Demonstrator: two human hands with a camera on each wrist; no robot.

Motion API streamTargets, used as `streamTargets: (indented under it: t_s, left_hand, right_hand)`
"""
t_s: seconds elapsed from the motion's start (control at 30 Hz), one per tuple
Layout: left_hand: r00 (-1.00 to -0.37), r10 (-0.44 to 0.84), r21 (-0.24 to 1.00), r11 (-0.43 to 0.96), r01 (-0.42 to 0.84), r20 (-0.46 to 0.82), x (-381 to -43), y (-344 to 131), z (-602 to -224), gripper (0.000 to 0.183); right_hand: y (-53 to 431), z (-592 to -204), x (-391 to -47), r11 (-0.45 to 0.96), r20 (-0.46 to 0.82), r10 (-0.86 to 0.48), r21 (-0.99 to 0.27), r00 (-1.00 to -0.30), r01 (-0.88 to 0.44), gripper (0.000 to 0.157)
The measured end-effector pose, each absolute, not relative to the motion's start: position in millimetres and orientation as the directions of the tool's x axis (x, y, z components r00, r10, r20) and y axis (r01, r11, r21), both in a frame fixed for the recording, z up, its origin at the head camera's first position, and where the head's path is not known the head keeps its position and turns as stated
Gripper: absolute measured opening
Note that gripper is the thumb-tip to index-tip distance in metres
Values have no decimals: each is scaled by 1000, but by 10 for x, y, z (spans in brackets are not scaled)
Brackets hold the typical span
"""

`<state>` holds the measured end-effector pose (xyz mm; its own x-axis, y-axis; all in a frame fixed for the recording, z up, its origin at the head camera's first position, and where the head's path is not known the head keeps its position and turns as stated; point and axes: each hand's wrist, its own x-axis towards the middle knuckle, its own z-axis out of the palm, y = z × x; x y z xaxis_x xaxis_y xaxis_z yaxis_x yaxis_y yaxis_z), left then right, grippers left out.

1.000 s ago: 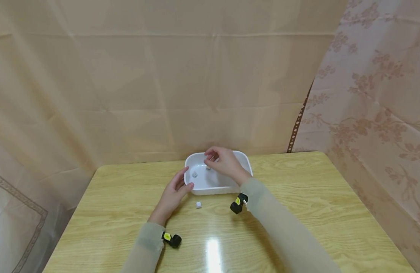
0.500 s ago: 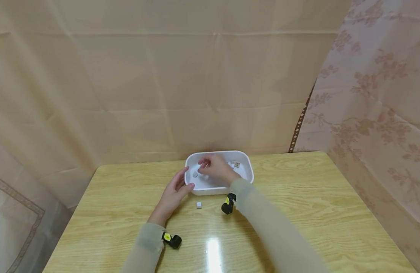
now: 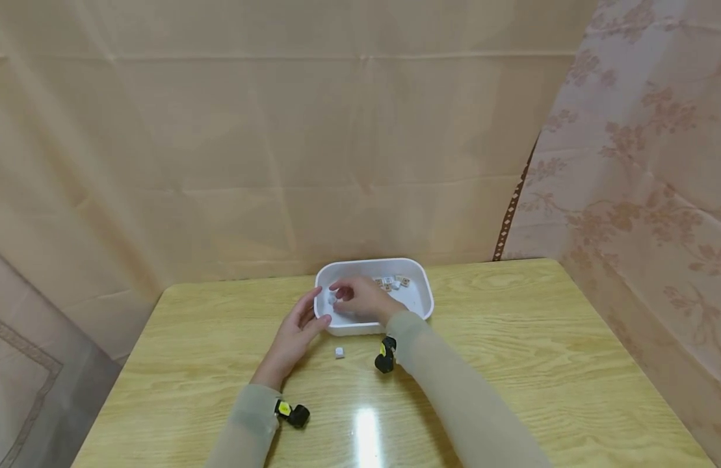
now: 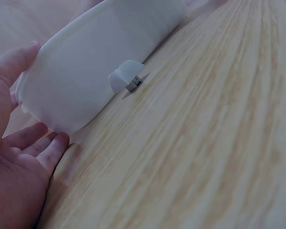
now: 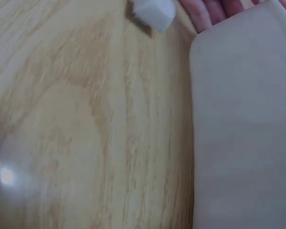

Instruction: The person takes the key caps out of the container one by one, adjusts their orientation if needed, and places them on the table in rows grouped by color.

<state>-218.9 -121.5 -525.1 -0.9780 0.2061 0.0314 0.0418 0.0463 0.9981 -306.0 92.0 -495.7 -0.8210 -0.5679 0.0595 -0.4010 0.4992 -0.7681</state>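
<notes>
White tray: the white tray (image 3: 355, 330) stood upright near the far edge of the table (image 3: 512, 370), its long axis running left to right in front of the person
Left hand: the left hand (image 3: 292, 333) held the tray's left end, thumb on the near rim by the corner, fingers around the outside
Right hand: the right hand (image 3: 363, 298) was inside the tray, fingers bent, thumb and index tips parted; no grip showed, and contact with any piece could not be told
Lone piece in tray: the lone piece (image 3: 331, 298), small and white, lay by the left end, at the gap of the right fingertips; its own long axis was too small to tell
Nearer hand: the right, lying just to the piece's right; the left was near too, but outside the wall, which made the right the likelier to act
Piece cluster: the piece cluster (image 3: 396, 285) sat beyond the right hand, toward the tray's far right
Loose piece: the loose piece (image 3: 339, 353) was on the table, apart from the tray's near wall
</notes>
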Motion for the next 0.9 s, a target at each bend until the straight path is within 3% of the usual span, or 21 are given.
streamTargets:
  t_s: [0.3, 0.9]
  left_hand:
    - [-978, 205, 996, 74, 45, 29, -2175, -1218, -5210, 69]
    - [-978, 206, 998, 41, 41, 32, -2147, -1216, -5212, 69]
  right_hand:
    - [927, -4970, -3064, 518, 33, -611, -738, -791, -432, 39]
    - [941, -4916, -3000, 521, 66, -626, -706, -777, -480, 22]
